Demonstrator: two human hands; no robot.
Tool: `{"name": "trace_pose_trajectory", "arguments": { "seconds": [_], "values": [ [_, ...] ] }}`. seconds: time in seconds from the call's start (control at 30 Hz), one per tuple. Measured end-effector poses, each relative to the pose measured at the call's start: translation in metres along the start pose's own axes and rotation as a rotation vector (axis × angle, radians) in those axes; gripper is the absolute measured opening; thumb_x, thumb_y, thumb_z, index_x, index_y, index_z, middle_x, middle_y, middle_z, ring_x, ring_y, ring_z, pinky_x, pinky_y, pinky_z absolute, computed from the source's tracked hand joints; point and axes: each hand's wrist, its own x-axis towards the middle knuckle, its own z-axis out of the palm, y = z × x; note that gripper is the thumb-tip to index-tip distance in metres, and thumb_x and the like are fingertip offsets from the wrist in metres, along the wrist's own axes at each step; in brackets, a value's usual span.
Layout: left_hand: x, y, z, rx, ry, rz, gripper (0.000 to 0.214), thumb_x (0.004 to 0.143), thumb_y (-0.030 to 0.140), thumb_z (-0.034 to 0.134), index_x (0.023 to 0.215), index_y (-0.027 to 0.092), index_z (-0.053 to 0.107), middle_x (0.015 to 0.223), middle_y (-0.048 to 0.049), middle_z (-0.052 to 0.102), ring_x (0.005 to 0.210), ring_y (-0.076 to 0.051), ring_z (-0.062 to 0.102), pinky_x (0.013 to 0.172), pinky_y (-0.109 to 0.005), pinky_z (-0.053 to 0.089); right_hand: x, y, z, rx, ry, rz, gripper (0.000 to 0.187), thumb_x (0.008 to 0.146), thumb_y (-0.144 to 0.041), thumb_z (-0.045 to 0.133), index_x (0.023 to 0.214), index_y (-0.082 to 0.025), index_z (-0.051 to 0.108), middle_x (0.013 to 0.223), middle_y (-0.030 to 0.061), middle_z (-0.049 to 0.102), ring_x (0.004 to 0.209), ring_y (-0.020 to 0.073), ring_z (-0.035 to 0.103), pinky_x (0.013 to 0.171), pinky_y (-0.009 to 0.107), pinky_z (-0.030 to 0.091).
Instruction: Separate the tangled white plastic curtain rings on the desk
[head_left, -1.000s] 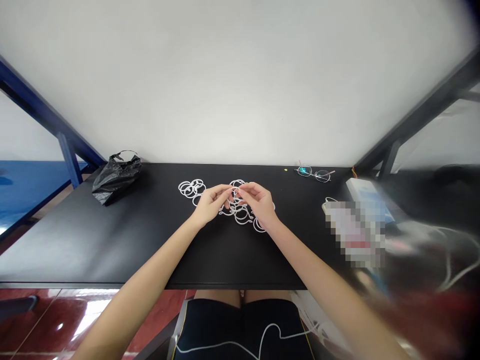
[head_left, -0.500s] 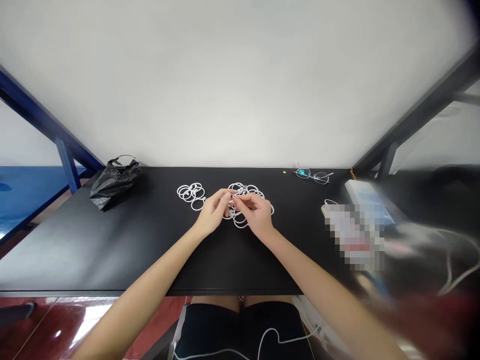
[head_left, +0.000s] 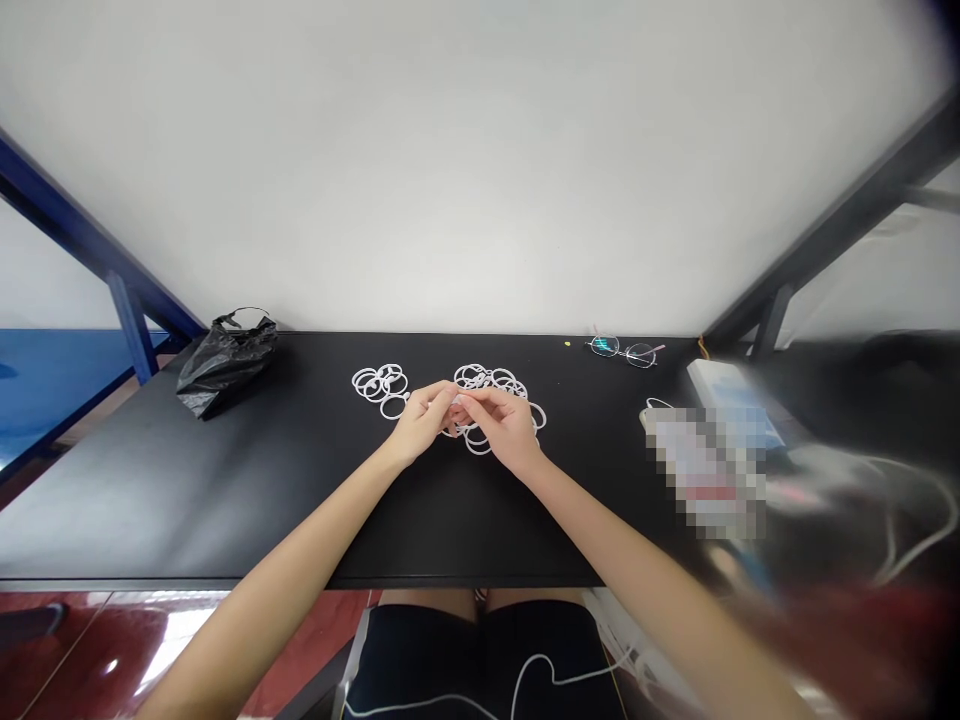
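Observation:
My left hand (head_left: 421,424) and my right hand (head_left: 507,427) meet over the middle of the desk. Their fingertips are pinched together on a white ring (head_left: 457,401), of which only a small part shows between the fingers. Under and behind my right hand lies a loose pile of thin white rings (head_left: 480,376), each with a small tab; my hands hide part of it. To the left of my left hand is a smaller group of the same white rings (head_left: 370,386), some overlapping.
The rings lie on a black desk (head_left: 300,480) against a pale wall. A crumpled black plastic bag (head_left: 229,362) sits at the back left. Glasses (head_left: 622,350) rest at the back right, near a blurred phone-like item (head_left: 697,470) and a white box (head_left: 735,400). A white cable (head_left: 555,680) crosses my lap.
Both hands have shifted slightly left, and their fingertips have come closer together around the white ring. The piles look the same.

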Motion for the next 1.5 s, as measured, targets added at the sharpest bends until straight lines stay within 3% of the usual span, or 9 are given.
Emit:
{"name": "trace_pose_trajectory", "arguments": {
  "seconds": [0.17,0.4,0.5,0.63,0.8,1.0,1.23,1.4,1.5],
  "values": [
    [-0.001,0.000,0.001,0.016,-0.002,0.012,0.040,0.089,0.053,0.053,0.077,0.015,0.059,0.059,0.0024,0.053,0.050,-0.010,0.053,0.049,-0.022,0.050,0.002,0.001,-0.001,0.026,-0.014,0.025,0.026,0.080,-0.046,0.071,0.079,-0.020,0.072,0.073,0.0020,0.073,0.061,0.0168,0.070,0.060,0.031,0.062],
    [0.001,-0.001,-0.003,0.131,0.008,0.034,0.041,0.092,0.054,0.047,0.079,0.017,0.058,0.052,0.0049,0.047,0.044,-0.009,0.045,0.048,-0.023,0.045,0.002,0.001,0.000,0.031,0.015,0.035,0.023,0.080,-0.043,0.071,0.083,-0.021,0.073,0.075,0.0025,0.073,0.065,0.0170,0.070,0.065,0.032,0.061],
    [0.003,0.003,-0.018,0.395,0.105,0.113,0.036,0.092,0.052,0.048,0.085,0.018,0.060,0.061,0.0014,0.057,0.053,-0.012,0.054,0.055,-0.025,0.044,0.002,0.004,-0.001,-0.019,0.036,0.056,0.025,0.077,-0.039,0.073,0.092,-0.020,0.072,0.079,0.0038,0.073,0.070,0.0179,0.071,0.069,0.033,0.061],
    [0.006,0.006,-0.047,0.965,0.375,0.244,0.036,0.086,0.054,0.058,0.090,0.019,0.064,0.078,-0.0051,0.067,0.078,-0.022,0.061,0.074,-0.033,0.045,0.001,0.009,-0.003,-0.201,0.059,0.037,0.021,0.078,-0.034,0.071,0.093,-0.019,0.071,0.085,0.0063,0.073,0.076,0.0191,0.071,0.069,0.032,0.059],
    [0.010,-0.003,-0.074,1.250,0.400,0.165,0.033,0.085,0.052,0.061,0.084,0.020,0.063,0.080,-0.0089,0.069,0.084,-0.029,0.059,0.079,-0.040,0.040,0.000,0.010,-0.002,-0.305,0.049,-0.001,0.015,0.080,-0.031,0.067,0.089,-0.019,0.071,0.086,0.0066,0.074,0.075,0.0186,0.070,0.065,0.030,0.057],
    [0.010,-0.012,-0.078,1.334,0.352,0.106,0.025,0.083,0.046,0.063,0.085,0.021,0.064,0.084,-0.0098,0.067,0.088,-0.031,0.057,0.076,-0.038,0.038,0.000,0.007,-0.004,-0.295,0.045,0.009,0.014,0.081,-0.030,0.066,0.088,-0.019,0.071,0.086,0.0062,0.074,0.071,0.0176,0.070,0.062,0.029,0.057],
    [0.008,-0.007,-0.078,1.339,0.383,0.103,0.029,0.082,0.047,0.065,0.091,0.020,0.065,0.097,-0.0109,0.065,0.098,-0.032,0.056,0.084,-0.042,0.039,0.001,0.010,-0.006,-0.397,0.010,-0.052,0.010,0.083,-0.026,0.064,0.089,-0.020,0.070,0.089,0.0056,0.073,0.073,0.0168,0.068,0.062,0.028,0.055],
    [0.009,0.000,-0.069,1.147,0.393,0.204,0.022,0.085,0.042,0.063,0.087,0.019,0.064,0.095,-0.0087,0.067,0.094,-0.028,0.059,0.087,-0.040,0.042,-0.001,0.014,-0.008,-0.729,-0.297,-0.297,0.014,0.081,-0.020,0.070,0.094,-0.019,0.068,0.093,0.0072,0.071,0.094,0.0229,0.063,0.087,0.040,0.051],
    [0.010,0.002,-0.058,0.891,0.261,0.257,0.019,0.086,0.038,0.060,0.088,0.019,0.064,0.089,-0.0063,0.069,0.086,-0.022,0.062,0.084,-0.035,0.046,-0.002,0.016,-0.008,-0.844,-0.412,-0.327,0.015,0.079,-0.017,0.073,0.093,-0.019,0.067,0.095,0.0073,0.071,0.098,0.0243,0.060,0.093,0.043,0.046]
  ]
}}
